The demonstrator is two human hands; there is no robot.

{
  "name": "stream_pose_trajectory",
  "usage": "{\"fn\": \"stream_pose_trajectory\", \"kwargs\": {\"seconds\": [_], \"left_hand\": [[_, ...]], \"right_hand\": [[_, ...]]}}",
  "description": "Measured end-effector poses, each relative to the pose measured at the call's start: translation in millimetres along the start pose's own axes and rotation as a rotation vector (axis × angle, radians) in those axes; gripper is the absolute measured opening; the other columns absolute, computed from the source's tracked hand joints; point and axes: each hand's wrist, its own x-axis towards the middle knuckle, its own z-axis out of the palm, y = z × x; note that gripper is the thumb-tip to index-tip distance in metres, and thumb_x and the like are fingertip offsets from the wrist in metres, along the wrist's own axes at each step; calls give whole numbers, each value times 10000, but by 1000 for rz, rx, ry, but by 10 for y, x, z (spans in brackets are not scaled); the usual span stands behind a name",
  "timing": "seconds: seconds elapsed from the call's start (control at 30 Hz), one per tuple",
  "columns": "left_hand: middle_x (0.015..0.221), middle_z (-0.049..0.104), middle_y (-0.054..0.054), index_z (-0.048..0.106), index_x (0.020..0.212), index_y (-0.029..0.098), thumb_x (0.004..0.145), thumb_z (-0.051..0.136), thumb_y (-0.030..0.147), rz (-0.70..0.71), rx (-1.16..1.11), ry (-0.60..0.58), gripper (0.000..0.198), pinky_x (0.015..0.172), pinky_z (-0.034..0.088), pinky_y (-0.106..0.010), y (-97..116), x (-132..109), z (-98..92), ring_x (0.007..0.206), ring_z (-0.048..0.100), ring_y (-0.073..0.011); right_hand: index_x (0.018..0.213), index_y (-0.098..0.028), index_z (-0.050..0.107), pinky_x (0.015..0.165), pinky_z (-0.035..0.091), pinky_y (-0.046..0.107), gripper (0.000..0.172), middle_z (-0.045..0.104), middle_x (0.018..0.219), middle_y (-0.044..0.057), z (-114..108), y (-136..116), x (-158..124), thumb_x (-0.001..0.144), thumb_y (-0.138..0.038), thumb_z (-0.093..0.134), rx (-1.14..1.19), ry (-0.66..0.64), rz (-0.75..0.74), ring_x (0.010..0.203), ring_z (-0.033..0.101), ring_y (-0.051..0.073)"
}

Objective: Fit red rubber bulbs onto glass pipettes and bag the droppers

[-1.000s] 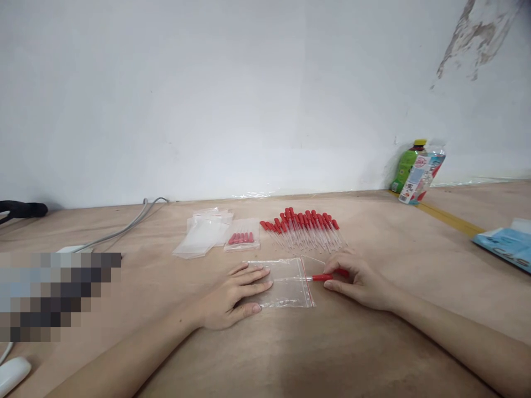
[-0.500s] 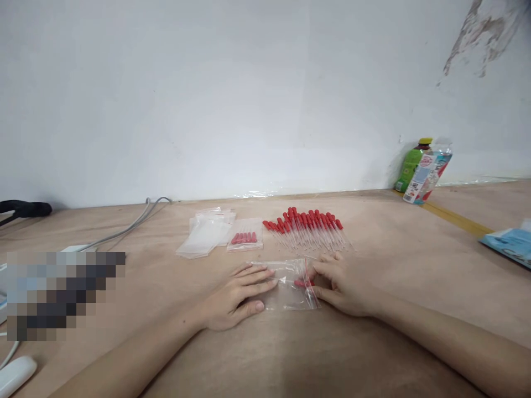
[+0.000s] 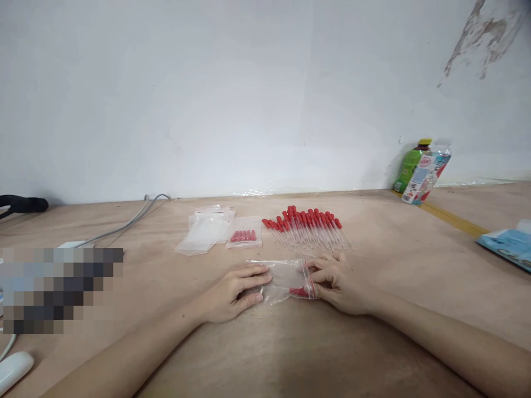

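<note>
A clear zip bag [image 3: 284, 271] with a red strip at its right-hand mouth lies flat in front of me. Inside, near the mouth, is a red-bulbed dropper [image 3: 299, 292]; whether more than one lies there I cannot tell. My left hand [image 3: 232, 296] rests on the bag's left end, fingers stretched out. At the mouth, my right hand [image 3: 338, 284] has its fingers curled, with thumb and fingertips on the bag's edge. Just beyond, a pile of glass-like droppers [image 3: 309, 224] with red bulbs is spread out. Left of it lies a filled zip bag [image 3: 244, 235] with several droppers.
A stack of flat clear bags [image 3: 203, 235] lies to the left of the filled one. A grey cable [image 3: 133, 221] and a white mouse [image 3: 15, 371] are at the left. Bottles [image 3: 421, 174] stand against the wall at right, near a blue packet [image 3: 506, 246].
The red bulb inside the bag has moved slightly toward me and shows more fully. The bag's near edge has crumpled upward. Both hands stay in nearly the same places.
</note>
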Motion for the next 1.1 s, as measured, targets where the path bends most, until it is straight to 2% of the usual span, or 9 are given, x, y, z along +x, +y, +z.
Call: {"fn": "stream_pose_trajectory", "kwargs": {"seconds": [0.1, 0.17, 0.23, 0.3, 0.4, 0.53, 0.83, 0.93, 1.1], "left_hand": [[1359, 362, -46, 390, 1284, 260, 883, 402, 308, -2, 6, -27, 405, 1036, 267, -389, -2, 1, -14, 1250, 326, -194], [1362, 356, -46, 395, 1280, 263, 884, 399, 312, -7, 14, -39, 399, 1039, 259, -391, -3, 1, -22, 1256, 316, -193], [1365, 350, -42, 404, 1272, 269, 886, 396, 315, -5, 24, -45, 389, 1042, 249, -394, -8, 0, -26, 1261, 307, -192], [1368, 344, -36, 411, 1265, 278, 890, 389, 313, 4, 31, -44, 377, 1043, 247, -395, -13, -2, -25, 1263, 303, -190], [1367, 345, -30, 416, 1258, 292, 892, 387, 313, 13, 44, -37, 368, 1038, 253, -399, -15, -8, -20, 1259, 311, -187], [1361, 358, -33, 438, 1243, 289, 886, 398, 319, 10, 52, -33, 360, 1038, 254, -390, -7, -8, -14, 1255, 319, -183], [1342, 387, -43, 467, 1224, 276, 878, 418, 316, 19, 47, -2, 352, 1032, 264, -396, -22, -2, 4, 1245, 336, -194], [1341, 388, -39, 470, 1220, 279, 877, 419, 314, 18, 31, 5, 349, 1028, 268, -405, -20, -8, -6, 1236, 350, -201], [1349, 377, -38, 468, 1224, 283, 879, 411, 319, 3, 34, -12, 351, 1029, 265, -415, -16, -12, -13, 1235, 351, -204]], "right_hand": [[866, -355, 663, 823, 264, 387, 287, 555, 1118, -9, -61, 21, -21, 866, -415, 382, 52, -87, -23, 983, 470, 201], [841, -321, 664, 841, 255, 394, 280, 586, 1055, 3, -108, 75, -16, 853, -416, 401, 47, 4, 39, 971, 483, 199], [773, -266, 653, 832, 267, 389, 258, 621, 924, 17, -162, 164, 0, 815, -422, 452, 0, 156, 165, 904, 512, 194], [731, -228, 622, 792, 299, 371, 242, 621, 833, 25, -216, 277, 12, 726, -458, 548, -64, 236, 309, 837, 527, 199], [729, -201, 585, 671, 347, 309, 356, 605, 768, 29, -270, 464, 5, 548, -495, 673, -51, 129, 467, 742, 528, 194], [689, -171, 544, 512, 328, 233, 305, 562, 646, 11, -310, 669, -40, 579, -439, 642, 218, -113, 552, 585, 487, 130], [682, -172, 548, 538, 327, 224, 178, 523, 639, -11, -748, 772, -149, 644, -340, 597, 262, -333, 431, 596, 447, 108], [673, -182, 557, 526, 330, 226, 161, 529, 624, -14, -742, 750, -148, 637, -331, 606, 274, -333, 422, 581, 450, 109], [641, -191, 563, 469, 313, 219, 163, 527, 572, -18, -594, 602, -103, 632, -343, 621, 336, -270, 352, 526, 443, 101]]}}
